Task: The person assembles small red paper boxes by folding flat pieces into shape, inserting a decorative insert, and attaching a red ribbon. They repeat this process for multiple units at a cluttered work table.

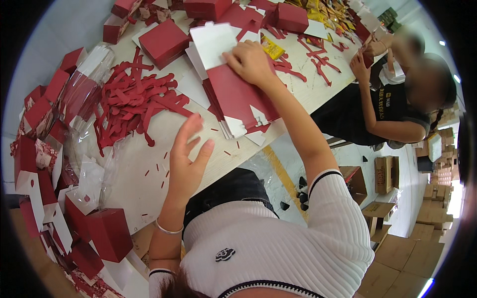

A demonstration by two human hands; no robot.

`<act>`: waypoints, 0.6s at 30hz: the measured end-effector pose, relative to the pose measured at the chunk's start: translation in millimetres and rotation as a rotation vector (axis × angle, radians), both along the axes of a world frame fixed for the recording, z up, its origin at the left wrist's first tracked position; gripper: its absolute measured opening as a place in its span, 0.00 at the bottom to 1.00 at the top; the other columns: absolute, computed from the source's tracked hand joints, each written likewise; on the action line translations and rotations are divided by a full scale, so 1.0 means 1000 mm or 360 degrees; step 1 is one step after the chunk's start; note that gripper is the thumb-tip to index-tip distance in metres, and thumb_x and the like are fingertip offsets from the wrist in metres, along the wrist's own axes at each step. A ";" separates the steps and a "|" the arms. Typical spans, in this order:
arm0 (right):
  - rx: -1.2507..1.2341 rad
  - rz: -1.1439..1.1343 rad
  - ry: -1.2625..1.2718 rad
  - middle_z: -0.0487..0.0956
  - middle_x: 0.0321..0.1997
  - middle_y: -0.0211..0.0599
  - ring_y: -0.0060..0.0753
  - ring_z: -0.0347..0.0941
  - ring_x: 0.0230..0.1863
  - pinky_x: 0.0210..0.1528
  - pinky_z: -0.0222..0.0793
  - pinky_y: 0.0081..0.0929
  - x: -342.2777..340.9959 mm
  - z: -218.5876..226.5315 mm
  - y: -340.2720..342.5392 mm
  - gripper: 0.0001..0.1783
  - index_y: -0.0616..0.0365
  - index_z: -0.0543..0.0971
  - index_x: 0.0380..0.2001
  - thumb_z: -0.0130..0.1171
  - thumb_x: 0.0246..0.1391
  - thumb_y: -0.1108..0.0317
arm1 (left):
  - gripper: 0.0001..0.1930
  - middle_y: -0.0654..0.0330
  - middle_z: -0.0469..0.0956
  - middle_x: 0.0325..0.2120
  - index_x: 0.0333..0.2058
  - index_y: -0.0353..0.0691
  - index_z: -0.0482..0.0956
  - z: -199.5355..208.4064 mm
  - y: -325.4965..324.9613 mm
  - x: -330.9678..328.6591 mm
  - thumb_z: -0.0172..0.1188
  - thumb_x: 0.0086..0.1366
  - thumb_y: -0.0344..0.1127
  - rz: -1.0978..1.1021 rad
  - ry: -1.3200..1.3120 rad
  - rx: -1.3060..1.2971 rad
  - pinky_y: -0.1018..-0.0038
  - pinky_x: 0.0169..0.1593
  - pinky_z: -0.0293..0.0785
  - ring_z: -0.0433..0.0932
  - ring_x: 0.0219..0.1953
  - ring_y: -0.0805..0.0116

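We wore a white ribbed short-sleeve top (pixel 298 243), dark cuff stripes (pixel 322 181), dark flower emblem (pixel 225 255), black bottoms (pixel 226 191), silver bangle (pixel 168 228) on the left.

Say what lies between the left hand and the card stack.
In the head view, small red scraps lie on the table between the left hand and the stack.

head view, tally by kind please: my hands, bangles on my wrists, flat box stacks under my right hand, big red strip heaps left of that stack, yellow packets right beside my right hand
Hands: 2 (left hand, right hand)
Silver bangle: 1
Flat box stack: 1
Red strip heap: 1, strips too tangled to count
Yellow packet: 1
Total: 6
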State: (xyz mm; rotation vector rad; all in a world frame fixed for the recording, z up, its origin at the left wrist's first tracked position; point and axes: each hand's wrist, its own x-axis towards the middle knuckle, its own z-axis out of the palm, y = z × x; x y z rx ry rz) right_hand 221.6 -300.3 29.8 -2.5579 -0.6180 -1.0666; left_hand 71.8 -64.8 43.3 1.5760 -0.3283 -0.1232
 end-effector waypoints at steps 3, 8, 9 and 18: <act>-0.0026 -0.0196 0.0005 0.67 0.10 0.42 0.45 0.64 0.16 0.24 0.58 0.36 -0.024 0.059 0.022 0.21 0.60 0.70 0.09 0.54 0.49 0.59 | 0.37 0.43 0.56 0.54 0.57 0.30 0.51 0.012 -0.004 0.007 0.61 0.53 0.38 0.0258 -0.0629 0.0488 0.63 0.53 0.61 0.60 0.55 0.53; 0.0153 0.0017 0.0196 0.69 0.11 0.42 0.43 0.67 0.15 0.19 0.62 0.33 -0.056 0.113 0.094 0.21 0.58 0.73 0.11 0.55 0.47 0.53 | 0.49 0.34 0.52 0.54 0.56 0.23 0.45 0.038 -0.010 0.018 0.66 0.47 0.47 0.0559 -0.0818 0.0770 0.62 0.53 0.61 0.58 0.55 0.46; 0.0150 0.0001 0.0524 0.74 0.17 0.41 0.39 0.73 0.22 0.25 0.67 0.31 -0.060 0.124 0.101 0.18 0.58 0.78 0.20 0.60 0.43 0.52 | 0.51 0.33 0.51 0.54 0.56 0.22 0.44 0.039 -0.009 0.022 0.66 0.46 0.48 0.0623 -0.0781 0.0706 0.62 0.53 0.61 0.58 0.55 0.45; 0.0491 0.1147 0.0209 0.67 0.39 0.53 0.50 0.64 0.41 0.44 0.62 0.35 -0.063 0.141 0.132 0.13 0.63 0.67 0.41 0.44 0.50 0.74 | 0.22 0.53 0.72 0.43 0.48 0.29 0.65 0.042 0.058 0.034 0.57 0.55 0.30 0.0003 0.0321 -0.0766 0.73 0.45 0.71 0.75 0.41 0.67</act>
